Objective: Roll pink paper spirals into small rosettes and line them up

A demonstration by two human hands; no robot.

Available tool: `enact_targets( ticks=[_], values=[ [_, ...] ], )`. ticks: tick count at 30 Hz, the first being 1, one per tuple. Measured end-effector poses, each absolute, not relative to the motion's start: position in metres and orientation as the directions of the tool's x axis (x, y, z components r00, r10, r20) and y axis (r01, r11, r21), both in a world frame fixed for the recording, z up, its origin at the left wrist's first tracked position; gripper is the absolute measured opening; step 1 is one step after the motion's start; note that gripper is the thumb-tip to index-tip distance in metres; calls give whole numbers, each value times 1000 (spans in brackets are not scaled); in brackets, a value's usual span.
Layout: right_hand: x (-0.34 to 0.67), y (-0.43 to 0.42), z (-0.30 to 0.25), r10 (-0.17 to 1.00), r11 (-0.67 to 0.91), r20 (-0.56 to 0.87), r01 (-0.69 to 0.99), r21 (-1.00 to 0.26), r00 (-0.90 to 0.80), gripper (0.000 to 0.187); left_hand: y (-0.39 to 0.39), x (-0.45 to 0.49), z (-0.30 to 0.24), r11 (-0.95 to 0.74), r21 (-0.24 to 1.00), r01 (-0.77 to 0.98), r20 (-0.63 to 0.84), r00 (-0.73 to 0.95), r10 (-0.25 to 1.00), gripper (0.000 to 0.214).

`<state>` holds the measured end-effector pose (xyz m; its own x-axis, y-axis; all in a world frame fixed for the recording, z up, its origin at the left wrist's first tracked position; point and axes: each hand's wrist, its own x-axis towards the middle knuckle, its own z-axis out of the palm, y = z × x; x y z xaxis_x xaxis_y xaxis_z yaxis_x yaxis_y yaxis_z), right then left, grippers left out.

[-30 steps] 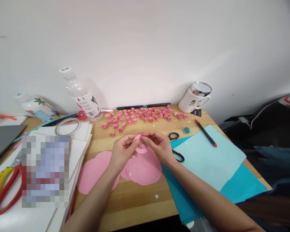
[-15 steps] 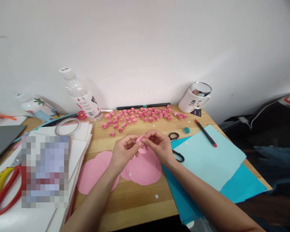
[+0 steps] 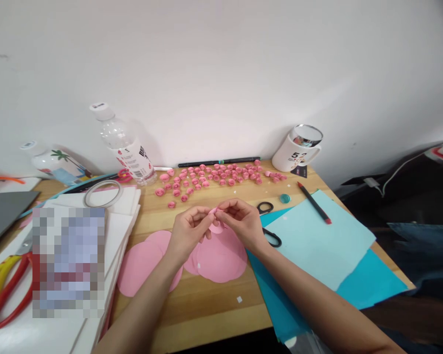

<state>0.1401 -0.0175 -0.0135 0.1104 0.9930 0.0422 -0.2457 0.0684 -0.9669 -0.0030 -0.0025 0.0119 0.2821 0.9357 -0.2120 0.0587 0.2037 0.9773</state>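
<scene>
Between my hands is a small strip of pink paper (image 3: 217, 227), partly curled and half hidden by my fingers. My left hand (image 3: 192, 227) pinches its left side, and my right hand (image 3: 240, 220) grips the top right with thumb and fingertips. Both hands are closed on it, above a pile of flat pink paper circles (image 3: 221, 260). More pink circles (image 3: 140, 268) lie beneath my left forearm. Beyond my hands, many rolled pink paper roses (image 3: 223, 174) are spread along the back of the wooden table (image 3: 206, 314).
Black-handled scissors (image 3: 273, 238) lie partly under my right wrist, beside blue paper sheets (image 3: 332, 241) and a red pen (image 3: 315, 203). A white mug (image 3: 290, 156) and a bottle (image 3: 127, 147) stand by the wall. Left are white papers (image 3: 125, 216), a tape roll (image 3: 102, 193) and red-yellow scissors (image 3: 13, 265).
My fingers have shifted slightly on the pink paper, and its upper edge now looks more folded over. My right hand has moved a little left. Nothing else has visibly moved.
</scene>
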Motion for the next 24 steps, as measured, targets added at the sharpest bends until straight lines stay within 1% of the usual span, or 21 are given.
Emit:
enact_targets(
  ticks=[3,5,13,17,21,24],
  values=[
    [140,-18,-13,995,84,65,-283,-956,75,18,-3,-2,13,195,979,64,-205,302,931,23],
    [140,-18,-13,994,92,71,-289,-953,80,19,-4,-2,14,198,978,65,-209,302,930,23],
    [138,-18,-10,991,85,62,-203,-975,116,14,-2,-3,10,221,975,-4,-214,235,948,24],
    [139,-18,-11,991,99,76,-225,-969,108,13,-3,-3,10,229,973,24,-228,261,938,21],
    [139,-18,-14,988,149,131,-260,-954,87,15,-3,-4,9,227,972,63,-236,289,928,16],
    [138,-19,-14,982,179,161,-214,-960,99,13,-2,-4,9,224,972,67,-233,266,935,17]
  ],
)
